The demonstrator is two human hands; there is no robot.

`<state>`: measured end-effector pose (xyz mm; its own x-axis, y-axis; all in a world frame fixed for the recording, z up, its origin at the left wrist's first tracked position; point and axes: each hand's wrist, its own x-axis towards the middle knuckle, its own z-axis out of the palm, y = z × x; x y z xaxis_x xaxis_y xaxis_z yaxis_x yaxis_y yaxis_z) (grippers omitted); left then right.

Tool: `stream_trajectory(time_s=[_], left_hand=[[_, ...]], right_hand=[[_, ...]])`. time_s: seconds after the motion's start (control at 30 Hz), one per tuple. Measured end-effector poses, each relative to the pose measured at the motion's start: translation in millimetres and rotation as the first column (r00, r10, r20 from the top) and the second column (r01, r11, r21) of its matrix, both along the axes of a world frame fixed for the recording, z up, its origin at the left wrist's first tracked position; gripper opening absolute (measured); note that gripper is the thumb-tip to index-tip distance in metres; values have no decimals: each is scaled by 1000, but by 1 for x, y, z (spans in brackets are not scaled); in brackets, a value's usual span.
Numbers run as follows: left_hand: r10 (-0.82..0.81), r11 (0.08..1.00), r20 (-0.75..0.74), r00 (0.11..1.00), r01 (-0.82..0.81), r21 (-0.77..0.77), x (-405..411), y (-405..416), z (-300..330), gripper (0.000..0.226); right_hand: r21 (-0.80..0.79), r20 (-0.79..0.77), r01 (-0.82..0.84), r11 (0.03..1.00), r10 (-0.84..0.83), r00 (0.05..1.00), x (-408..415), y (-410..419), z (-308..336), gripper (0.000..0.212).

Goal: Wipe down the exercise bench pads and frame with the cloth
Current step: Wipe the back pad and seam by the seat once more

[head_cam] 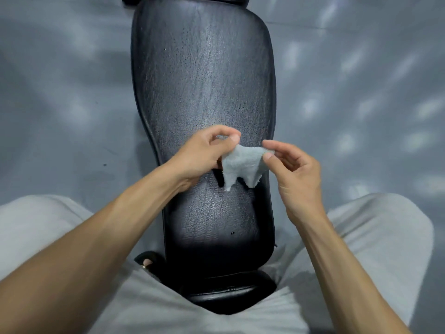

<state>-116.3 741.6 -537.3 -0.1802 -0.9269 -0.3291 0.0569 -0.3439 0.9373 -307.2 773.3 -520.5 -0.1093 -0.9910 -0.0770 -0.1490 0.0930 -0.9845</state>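
A grey floor [72,92] surrounds the black bench pad [204,80]. Just above it, the left hand [199,155] and right hand [293,169] pinch the small cloth [242,162] between them. With such light pinches, it may slip down.

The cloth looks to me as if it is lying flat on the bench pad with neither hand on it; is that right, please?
Not quite: the head view shows the cloth held up above the bench pad, pinched between the left hand and the right hand.
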Motion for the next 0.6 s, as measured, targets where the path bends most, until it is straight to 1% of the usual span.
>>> stream_trajectory(time_s=[0.03,0.07,0.1,0.13,0.17,0.2,0.23,0.27,0.3,0.33,0.37,0.43,0.47,0.5,0.53,0.6], left_hand=[[-70,997,28,997,71,-23,2,0,0,28],[-143,987,89,986,149,-60,5,0,0,34],[-197,968,204,959,223,-111,8,-1,0,37],[-208,944,359,910,283,-170,9,-2,0,36],[-180,916,516,837,334,-222,10,-5,0,32],[-141,891,626,767,374,-257,12,-7,0,27],[-113,875,679,725,396,-278,14,-9,0,21],[-104,870,685,721,400,-289,16,-12,-2,15],[-107,872,665,739,392,-295,17,-14,-4,10],[-125,877,620,774,378,-295,19,-16,-4,6],[-161,887,543,824,361,-286,19,-17,-4,9],[-247,924,309,918,319,-209,16,-17,0,22],[-259,940,227,939,299,-164,14,-17,2,27],[-256,952,181,949,280,-121,12,-17,4,28],[-255,959,150,955,269,-87,10,-16,6,27],[-263,961,106,959,271,-60,8,-17,6,28]], right_hand=[[27,-6,-17,999,17,1000,-3,-1,0,27],[50,-25,-41,998,42,999,-5,-3,0,30],[67,-61,-69,995,74,995,-7,-5,0,33],[79,-101,-100,992,107,989,-8,-7,1,35],[84,-152,-127,988,139,979,-8,-9,1,36],[83,-211,-152,985,167,963,-8,-11,1,35],[76,-276,-170,983,184,943,-8,-14,1,34],[68,-331,-174,982,187,925,-9,-16,0,31],[70,-364,-163,984,177,915,-10,-18,-1,28],[86,-364,-151,985,172,915,-12,-20,-1,26],[110,-346,-147,983,176,922,-15,-22,0,24],[169,-279,-158,973,201,939,-18,-23,5,20],[205,-226,-158,966,204,952,-19,-23,8,20],[248,-160,-156,956,199,967,-20,-23,10,22],[292,-100,-152,944,189,977,-20,-22,12,24],[347,-36,-150,926,173,984,-20,-21,14,29]])
